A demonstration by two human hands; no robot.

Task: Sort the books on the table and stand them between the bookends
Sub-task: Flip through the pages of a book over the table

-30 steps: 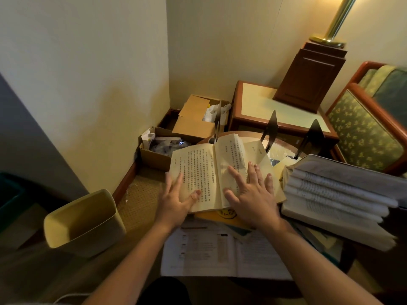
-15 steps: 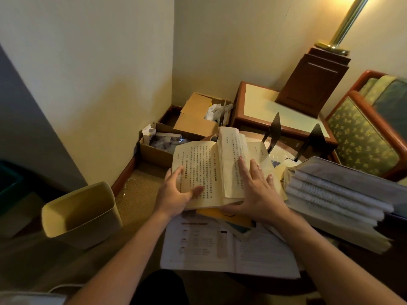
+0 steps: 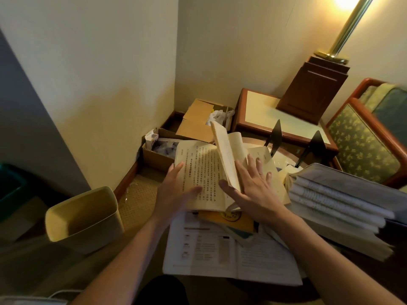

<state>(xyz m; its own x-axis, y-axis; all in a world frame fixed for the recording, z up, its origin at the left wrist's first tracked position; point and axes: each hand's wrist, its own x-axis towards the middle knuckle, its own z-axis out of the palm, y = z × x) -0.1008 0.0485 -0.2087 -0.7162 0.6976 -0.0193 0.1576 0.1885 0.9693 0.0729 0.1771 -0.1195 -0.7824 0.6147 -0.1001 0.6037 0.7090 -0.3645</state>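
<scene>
Both hands splayed flat: left hand (image 3: 176, 190) at open book's (image 3: 202, 172) left edge; right hand (image 3: 253, 190) pressing upright pages

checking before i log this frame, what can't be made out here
All in the head view:
- Open book: print too small and soft to read; its cover faces down.
- Yellow book: mostly buried under the open book.
- Bookends: bases hidden behind pages.
- Stack of books: blurred, its lower end lost in shadow.
- Table: buried under paper.
</scene>
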